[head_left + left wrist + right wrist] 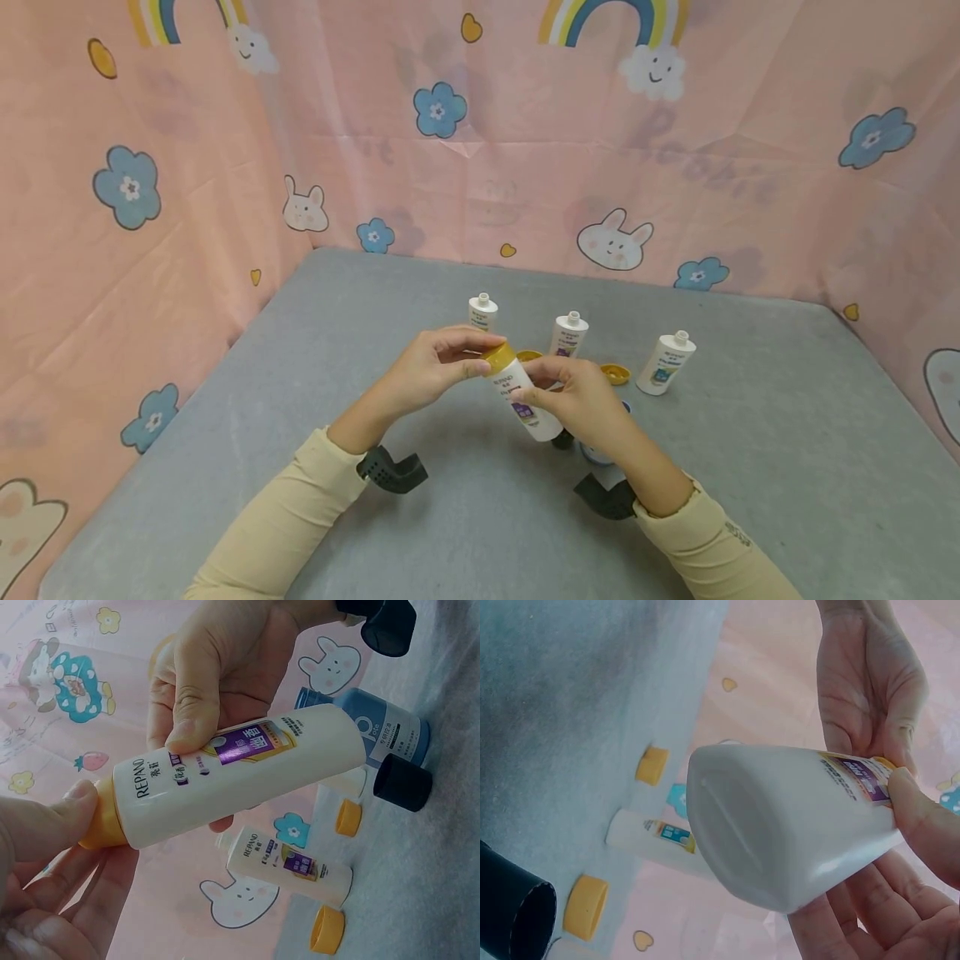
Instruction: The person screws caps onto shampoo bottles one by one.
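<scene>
A white shampoo bottle (pixel 542 423) with a purple label and a yellow cap (pixel 499 358) is held tilted above the grey table. My left hand (pixel 427 371) pinches the cap between thumb and fingers. My right hand (pixel 581 400) grips the bottle's body, thumb across the label in the left wrist view. The cap sits at the bottle's top, partly covered by fingers. In the right wrist view the bottle's base (pixel 731 817) faces the camera.
Behind the hands stand three capless white bottles (pixel 482 310) (pixel 568 333) (pixel 666 363). Loose yellow caps (pixel 615 374) lie among them. Nearer, partly behind my right hand, are a blue bottle (pixel 397 727) and a black cap (pixel 403 782). A pink patterned cloth (pixel 480 183) walls the table.
</scene>
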Demonstrator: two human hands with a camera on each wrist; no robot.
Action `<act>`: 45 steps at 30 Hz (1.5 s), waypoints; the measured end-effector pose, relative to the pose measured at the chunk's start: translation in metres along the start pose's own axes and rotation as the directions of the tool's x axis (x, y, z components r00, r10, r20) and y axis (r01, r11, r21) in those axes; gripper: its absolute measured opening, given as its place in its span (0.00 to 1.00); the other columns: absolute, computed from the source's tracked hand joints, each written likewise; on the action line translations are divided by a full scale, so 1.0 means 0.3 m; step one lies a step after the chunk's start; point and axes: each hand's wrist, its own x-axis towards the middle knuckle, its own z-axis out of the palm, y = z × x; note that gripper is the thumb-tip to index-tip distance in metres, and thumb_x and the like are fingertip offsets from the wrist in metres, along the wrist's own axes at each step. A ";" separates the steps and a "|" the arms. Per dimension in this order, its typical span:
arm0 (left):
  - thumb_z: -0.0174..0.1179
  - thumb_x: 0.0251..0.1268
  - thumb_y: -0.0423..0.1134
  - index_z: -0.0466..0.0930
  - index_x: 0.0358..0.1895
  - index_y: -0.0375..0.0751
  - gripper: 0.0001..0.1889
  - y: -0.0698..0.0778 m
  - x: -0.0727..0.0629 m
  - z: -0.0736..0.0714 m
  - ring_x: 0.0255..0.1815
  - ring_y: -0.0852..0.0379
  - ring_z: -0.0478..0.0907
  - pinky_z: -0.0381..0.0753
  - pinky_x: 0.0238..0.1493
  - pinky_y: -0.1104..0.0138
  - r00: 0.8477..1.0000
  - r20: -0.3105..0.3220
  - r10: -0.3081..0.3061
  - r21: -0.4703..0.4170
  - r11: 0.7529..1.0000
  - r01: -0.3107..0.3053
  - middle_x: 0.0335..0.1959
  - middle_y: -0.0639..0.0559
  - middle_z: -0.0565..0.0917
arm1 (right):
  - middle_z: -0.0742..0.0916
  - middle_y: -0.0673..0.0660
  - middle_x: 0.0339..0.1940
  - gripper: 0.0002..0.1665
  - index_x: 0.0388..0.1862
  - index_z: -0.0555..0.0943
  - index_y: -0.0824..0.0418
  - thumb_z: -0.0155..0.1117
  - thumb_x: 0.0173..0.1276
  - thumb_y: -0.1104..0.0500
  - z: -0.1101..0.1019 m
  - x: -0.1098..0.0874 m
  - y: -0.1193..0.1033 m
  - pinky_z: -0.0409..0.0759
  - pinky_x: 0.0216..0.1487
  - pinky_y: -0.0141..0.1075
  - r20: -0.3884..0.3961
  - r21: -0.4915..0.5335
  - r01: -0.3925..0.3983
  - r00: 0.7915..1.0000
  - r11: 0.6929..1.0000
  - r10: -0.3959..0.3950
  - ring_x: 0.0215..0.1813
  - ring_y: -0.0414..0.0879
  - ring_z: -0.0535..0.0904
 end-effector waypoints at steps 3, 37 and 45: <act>0.59 0.69 0.28 0.78 0.61 0.30 0.18 -0.001 0.000 -0.002 0.61 0.45 0.79 0.82 0.60 0.64 1.000 0.010 0.006 -0.004 1.000 -0.006 0.61 0.38 0.79 | 0.91 0.58 0.40 0.15 0.47 0.87 0.63 0.72 0.63 0.57 -0.001 0.000 0.002 0.84 0.36 0.35 0.004 -0.001 0.002 1.000 1.000 -0.002 0.39 0.45 0.84; 0.66 0.65 0.33 0.79 0.60 0.37 0.20 0.025 -0.001 0.005 0.52 0.56 0.84 0.83 0.58 0.62 0.979 -0.080 -0.190 -0.153 0.972 0.176 0.58 0.42 0.83 | 0.89 0.62 0.50 0.19 0.53 0.85 0.65 0.70 0.66 0.57 0.012 0.008 0.002 0.85 0.53 0.49 -0.010 0.237 -0.066 0.997 0.969 0.071 0.53 0.53 0.86; 0.68 0.62 0.31 0.78 0.57 0.35 0.20 0.018 0.012 0.018 0.52 0.55 0.83 0.84 0.57 0.63 0.967 -0.124 -0.222 -0.148 0.968 0.203 0.56 0.41 0.83 | 0.90 0.60 0.48 0.19 0.54 0.85 0.63 0.71 0.65 0.57 0.037 0.008 0.003 0.85 0.55 0.46 -0.119 0.250 -0.070 0.988 0.966 0.102 0.52 0.50 0.86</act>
